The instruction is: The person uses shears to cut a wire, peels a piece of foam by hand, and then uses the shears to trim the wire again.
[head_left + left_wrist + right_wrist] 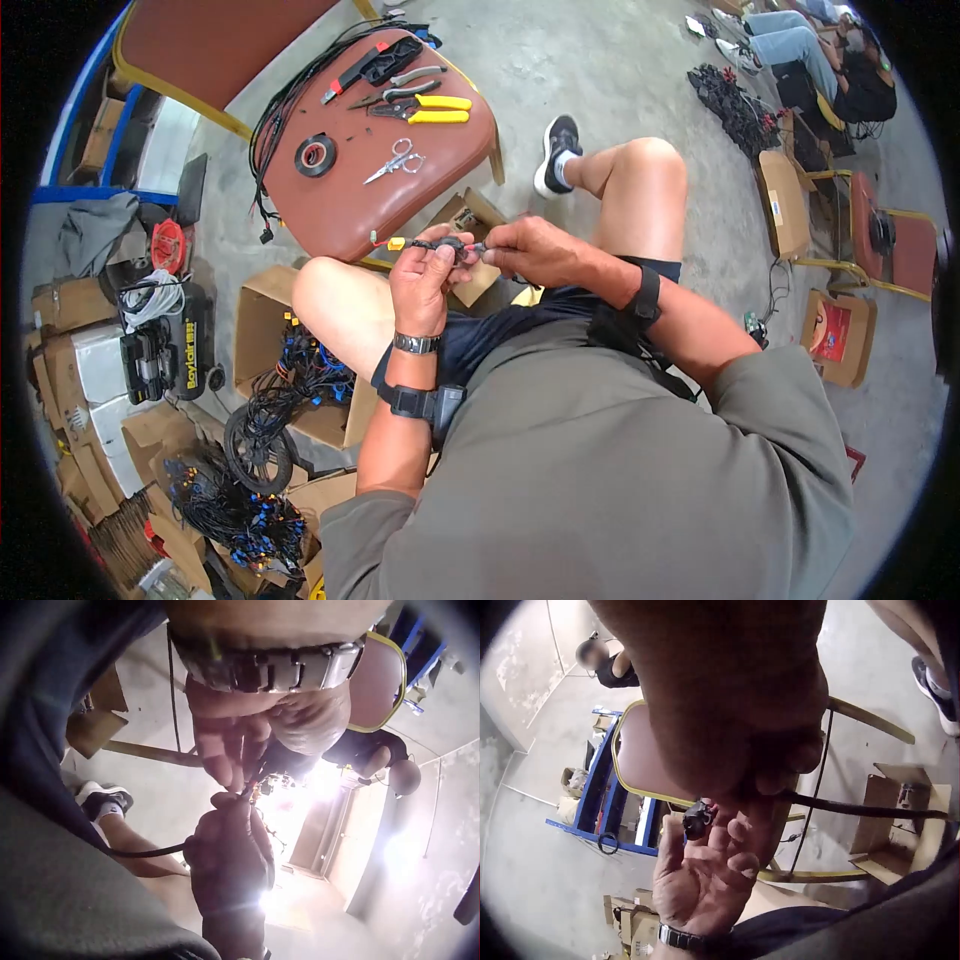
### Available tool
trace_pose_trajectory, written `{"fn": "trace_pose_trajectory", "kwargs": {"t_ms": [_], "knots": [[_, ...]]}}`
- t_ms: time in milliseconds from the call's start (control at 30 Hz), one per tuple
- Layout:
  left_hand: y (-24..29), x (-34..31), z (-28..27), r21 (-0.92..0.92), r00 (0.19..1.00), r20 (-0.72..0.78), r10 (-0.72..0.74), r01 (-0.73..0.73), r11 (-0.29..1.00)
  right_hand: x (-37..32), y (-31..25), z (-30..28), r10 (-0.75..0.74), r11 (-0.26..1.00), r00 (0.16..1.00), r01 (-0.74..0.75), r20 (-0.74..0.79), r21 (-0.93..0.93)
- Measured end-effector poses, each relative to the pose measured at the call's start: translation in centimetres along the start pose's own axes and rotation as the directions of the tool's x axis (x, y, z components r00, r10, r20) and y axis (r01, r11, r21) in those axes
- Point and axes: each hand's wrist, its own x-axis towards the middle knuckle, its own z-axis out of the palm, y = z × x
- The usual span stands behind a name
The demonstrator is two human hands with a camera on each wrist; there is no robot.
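Observation:
Over the lap, my left hand holds a black wire harness between thumb and fingers. A yellow connector sticks out past the left fingertips. My right hand pinches the harness's other side, where a bit of red wire shows between the hands. In the right wrist view the left palm faces up, and the dark bundle sits by its thumb. A black cable runs away from under the right hand, whose fingers are mostly in shadow there.
Ahead stands a brown chair bearing scissors, black tape, yellow-handled pliers and a bundle of black cables. Beside my left leg is a cardboard box of harnesses. Another open box lies between my legs.

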Motion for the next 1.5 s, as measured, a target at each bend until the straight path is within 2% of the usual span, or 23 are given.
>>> {"fn": "trace_pose_trajectory", "kwargs": {"t_ms": [167,300,400,500,600,633,667,700,733,800,833,867,900,1000,1033,1067,1200,1233,1267,1300,1333,1400,1500], "knots": [[1.0,0.8,0.8,0.031,0.996,-0.082,0.045,-0.042,0.999,-0.2,0.3,0.4,-0.098,0.992,0.991,0.104,-0.087,0.069],[2.2,1.8,1.5,0.206,0.99,-0.142,0.026,0.004,0.979,-0.4,-1.2,-0.3,-0.12,0.986,0.977,0.138,-0.175,0.093],[3.2,2.3,3.3,0.258,0.982,-0.185,0.034,0.016,0.966,1.1,0.0,-0.7,-0.394,0.919,0.892,0.379,-0.219,-0.11],[3.6,3.0,3.9,0.373,0.978,-0.2,0.056,0.023,0.928,2.4,0.1,-1.8,-0.503,0.852,0.859,0.474,-0.093,-0.223],[3.3,3.1,4.6,0.524,0.966,-0.205,0.16,-0.029,0.851,2.6,-0.6,-2.9,-0.268,0.954,0.962,0.271,0.043,-0.129],[3.0,3.4,4.2,0.686,0.962,-0.171,0.215,-0.041,0.727,2.5,-0.8,-3.1,-0.258,0.955,0.963,0.267,0.081,-0.128],[4.2,3.1,6.4,0.692,0.954,-0.223,0.201,0.01,0.721,2.6,-1.0,-3.5,-0.25,0.954,0.961,0.265,0.117,-0.137],[2.0,3.6,3.6,0.78,0.956,-0.2,0.216,0.022,0.626,2.8,-0.7,-3.4,-0.227,0.97,0.964,0.236,0.14,-0.054],[3.0,3.3,5.6,0.779,0.957,-0.156,0.244,-0.033,0.627,3.2,-0.2,-3.6,-0.204,0.979,0.965,0.204,0.165,0.02],[1.6,3.6,6.3,0.541,0.95,-0.218,0.224,-0.074,0.838,3.5,0.6,-3.4,-0.247,0.967,0.959,0.253,0.138,-0.029],[1.1,3.9,6.3,0.508,0.938,-0.26,0.229,-0.069,0.858,3.6,0.6,-3.4,-0.115,0.993,0.98,0.111,0.16,0.032],[0.6,4.4,6.1,0.474,0.924,-0.305,0.232,-0.064,0.878,3.7,0.4,-3.4,-0.129,0.992,0.983,0.128,0.134,0.018],[0.5,4.8,6.9,0.581,0.892,-0.357,0.276,-0.019,0.814,3.5,0.0,-3.7,-0.077,0.991,0.988,0.061,0.137,0.116],[0.4,6.7,5.6,0.818,0.864,-0.321,0.389,0.046,0.574,4.1,0.8,-1.9,0.034,0.908,0.991,-0.084,0.128,0.41],[0.8,7.5,5.6,0.7,0.861,-0.404,0.309,0.074,0.71,4.4,0.6,-1.8,0.065,0.863,0.991,-0.115,0.117,0.492],[1.4,8.4,5.7,0.561,0.854,-0.473,0.218,0.101,0.822,4.6,0.2,-1.9,0.059,0.816,0.994,-0.098,0.086,0.57],[2.3,12.2,5.3,0.506,0.893,-0.358,0.273,-0.061,0.861,5.9,-0.6,-3.1,-0.091,0.726,0.995,0.093,-0.039,0.681],[3.3,12.4,6.1,0.581,0.896,-0.362,0.258,0.0,0.814,6.2,-0.9,-3.4,-0.116,0.784,0.991,0.136,-0.072,0.606],[4.0,12.4,6.9,0.563,0.883,-0.402,0.241,0.032,0.826,7.2,0.2,-3.9,-0.552,0.784,0.816,0.578,-0.174,0.226],[4.6,12.1,7.4,0.541,0.877,-0.432,0.21,0.065,0.839,5.8,-2.2,-3.9,-0.137,0.816,0.983,0.183,-0.123,0.549],[4.6,12.0,7.6,0.517,0.872,-0.451,0.189,0.083,0.852,5.8,-2.2,-3.5,-0.072,0.849,0.99,0.123,-0.118,0.513],[3.7,11.8,7.2,0.396,0.855,-0.493,0.162,0.054,0.917,5.7,-1.8,-2.9,-0.113,0.925,0.977,0.17,-0.181,0.339],[2.8,11.8,6.6,0.37,0.842,-0.519,0.147,0.066,0.927,5.1,-1.4,-2.3,-0.15,0.933,0.964,0.211,-0.219,0.29]]}}
